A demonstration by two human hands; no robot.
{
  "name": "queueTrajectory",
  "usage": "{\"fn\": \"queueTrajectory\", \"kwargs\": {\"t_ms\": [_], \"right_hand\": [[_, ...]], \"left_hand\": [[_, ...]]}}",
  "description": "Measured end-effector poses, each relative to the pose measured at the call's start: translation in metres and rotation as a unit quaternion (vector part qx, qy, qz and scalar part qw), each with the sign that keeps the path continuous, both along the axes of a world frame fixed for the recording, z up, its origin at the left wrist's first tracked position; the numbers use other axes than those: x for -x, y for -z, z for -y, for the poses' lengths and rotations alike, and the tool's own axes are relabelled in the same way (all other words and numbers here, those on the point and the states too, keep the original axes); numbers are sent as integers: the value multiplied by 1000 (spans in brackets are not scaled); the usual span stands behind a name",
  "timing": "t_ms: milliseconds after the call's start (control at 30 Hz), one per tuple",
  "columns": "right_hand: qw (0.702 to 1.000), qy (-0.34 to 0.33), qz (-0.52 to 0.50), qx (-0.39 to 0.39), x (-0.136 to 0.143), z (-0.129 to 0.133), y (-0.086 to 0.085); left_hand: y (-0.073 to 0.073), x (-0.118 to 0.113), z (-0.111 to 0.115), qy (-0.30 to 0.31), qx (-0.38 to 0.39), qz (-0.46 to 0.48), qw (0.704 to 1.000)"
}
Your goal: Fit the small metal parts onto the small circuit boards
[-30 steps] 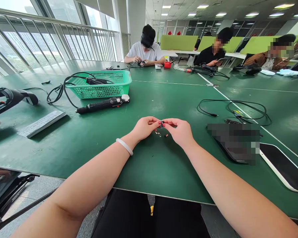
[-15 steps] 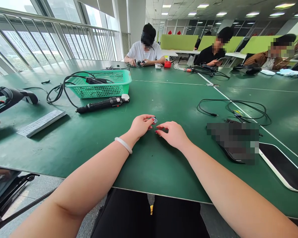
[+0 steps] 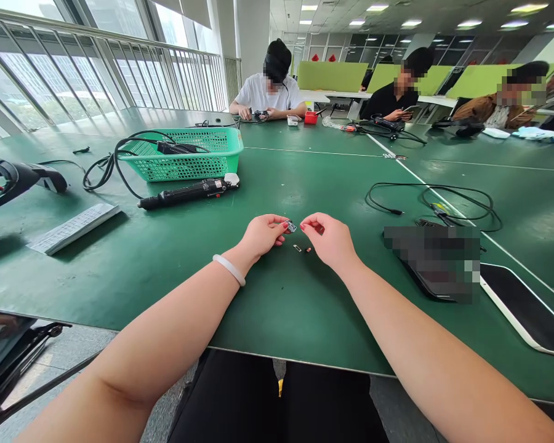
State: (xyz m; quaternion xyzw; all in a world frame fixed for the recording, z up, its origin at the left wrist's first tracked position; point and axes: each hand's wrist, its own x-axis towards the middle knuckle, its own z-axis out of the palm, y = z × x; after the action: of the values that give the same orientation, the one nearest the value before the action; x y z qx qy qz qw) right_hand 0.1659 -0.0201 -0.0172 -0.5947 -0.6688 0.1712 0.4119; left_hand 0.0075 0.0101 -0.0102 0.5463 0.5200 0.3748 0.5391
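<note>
Between the thumb and fingers of my left hand (image 3: 265,237) is a small silvery part (image 3: 291,226). Just right of it, my right hand (image 3: 330,239) is closed in a pinch, its fingertips apart from the part; whatever they hold is too small to make out. Below the hands, a tiny light-rimmed piece (image 3: 297,248) and a tiny dark and orange piece (image 3: 308,250) lie on the green table (image 3: 277,320).
A green basket (image 3: 194,166) with cables and a black electric screwdriver (image 3: 184,193) stand beyond my left hand. A white block (image 3: 76,229) lies left. Right are a black cable (image 3: 373,203), a blurred dark object (image 3: 431,261) and a phone (image 3: 526,304). People sit across the table.
My right hand has moved up and slightly right, its fingertips now pinched together. The two tiny pieces on the table have come into view below it. My left hand has barely moved.
</note>
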Motion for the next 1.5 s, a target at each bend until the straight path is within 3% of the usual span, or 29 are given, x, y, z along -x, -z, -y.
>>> {"fn": "queueTrajectory", "kwargs": {"t_ms": [133, 433, 633, 767, 900, 1000, 1200, 1500], "right_hand": [[998, 18, -52, -10, 1, 5, -5], [987, -10, 101, -128, 10, 5, -5], [991, -27, 27, -129, 5, 8, -8], [996, 4, -9, -84, -8, 6, -11], [993, -43, 89, 67, -22, 2, -9], [980, -66, 147, 118, -29, 1, -5], [970, -81, 183, 141, -31, -3, 1], [958, -106, 241, 110, -26, -5, 1]], "left_hand": [[-2, -3, 5, 31, 6, 13, 999], [-3, -5, 8, 46, 44, 88, 994], [-2, -3, 6, 33, 61, 99, 993], [0, -1, 2, 20, 69, 124, 990], [2, 3, -2, 2, 116, 207, 972], [3, 5, -4, -2, 148, 254, 956], [3, 2, -2, 23, 149, 232, 961], [4, 1, -1, 31, 128, 173, 976]]}}
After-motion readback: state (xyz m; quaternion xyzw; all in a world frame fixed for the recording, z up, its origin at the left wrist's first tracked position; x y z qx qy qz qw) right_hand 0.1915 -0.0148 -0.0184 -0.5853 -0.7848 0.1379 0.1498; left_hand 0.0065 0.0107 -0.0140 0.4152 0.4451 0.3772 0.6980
